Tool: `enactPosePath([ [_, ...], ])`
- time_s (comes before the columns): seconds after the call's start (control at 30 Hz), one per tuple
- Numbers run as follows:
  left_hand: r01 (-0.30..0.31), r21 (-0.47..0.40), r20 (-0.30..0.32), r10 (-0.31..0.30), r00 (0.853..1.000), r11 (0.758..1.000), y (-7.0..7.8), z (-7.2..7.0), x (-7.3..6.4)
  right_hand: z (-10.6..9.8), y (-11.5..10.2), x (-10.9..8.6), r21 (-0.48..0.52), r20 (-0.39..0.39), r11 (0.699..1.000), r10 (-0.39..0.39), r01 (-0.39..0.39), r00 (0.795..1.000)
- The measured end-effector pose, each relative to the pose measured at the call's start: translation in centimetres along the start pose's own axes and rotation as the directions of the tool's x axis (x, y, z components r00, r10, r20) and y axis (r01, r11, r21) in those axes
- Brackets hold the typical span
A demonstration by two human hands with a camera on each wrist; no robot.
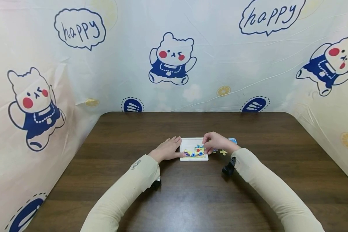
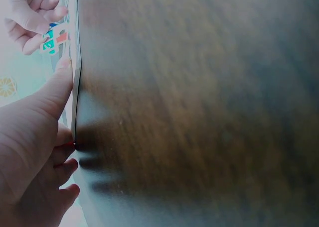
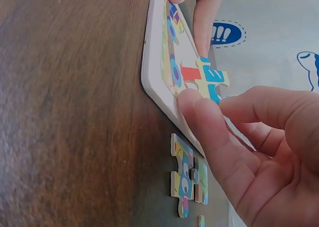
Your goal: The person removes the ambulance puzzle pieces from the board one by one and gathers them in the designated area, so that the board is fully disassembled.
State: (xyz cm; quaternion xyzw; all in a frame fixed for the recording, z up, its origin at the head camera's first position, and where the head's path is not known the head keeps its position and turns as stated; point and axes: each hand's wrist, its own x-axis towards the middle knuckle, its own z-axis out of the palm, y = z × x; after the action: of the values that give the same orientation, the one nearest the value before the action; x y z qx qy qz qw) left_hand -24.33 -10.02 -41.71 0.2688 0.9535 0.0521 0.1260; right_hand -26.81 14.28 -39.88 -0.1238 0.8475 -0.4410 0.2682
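A white puzzle tray (image 1: 191, 141) lies on the table, its lower part filled with joined pieces showing a vehicle with blue wheels. At its left side my left hand (image 1: 169, 149) rests with fingers extended, the thumb touching the tray's lower left corner. Over the tray's right side, my right hand (image 1: 216, 141) pinches a puzzle piece (image 3: 214, 80) between thumb and fingers. That piece is blue, red and cream, and stands tilted above the tray in the right wrist view. Whether it touches the pieces below, I cannot tell.
Loose puzzle pieces (image 3: 183, 177) lie right of the tray, partly hidden behind my right hand in the head view. A blue piece (image 1: 233, 140) lies farther right. The brown wooden table (image 1: 179, 193) meets a printed curtain (image 1: 208, 71) at the back.
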Motion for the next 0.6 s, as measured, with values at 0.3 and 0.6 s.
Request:
enactPosePath([
  [0.3,-0.002,-0.001,-0.004,0.002,1.000,1.000,0.05,-0.14,-0.02,-0.07,-0.34,-0.27,0.018,0.021,1.000,0.004,-0.005,1.000],
  [0.6,-0.001,-0.012,-0.002,0.001,1.000,1.000,0.07,-0.11,-0.12,-0.29,-0.37,-0.42,0.007,0.058,1.000,-0.002,0.001,0.998],
])
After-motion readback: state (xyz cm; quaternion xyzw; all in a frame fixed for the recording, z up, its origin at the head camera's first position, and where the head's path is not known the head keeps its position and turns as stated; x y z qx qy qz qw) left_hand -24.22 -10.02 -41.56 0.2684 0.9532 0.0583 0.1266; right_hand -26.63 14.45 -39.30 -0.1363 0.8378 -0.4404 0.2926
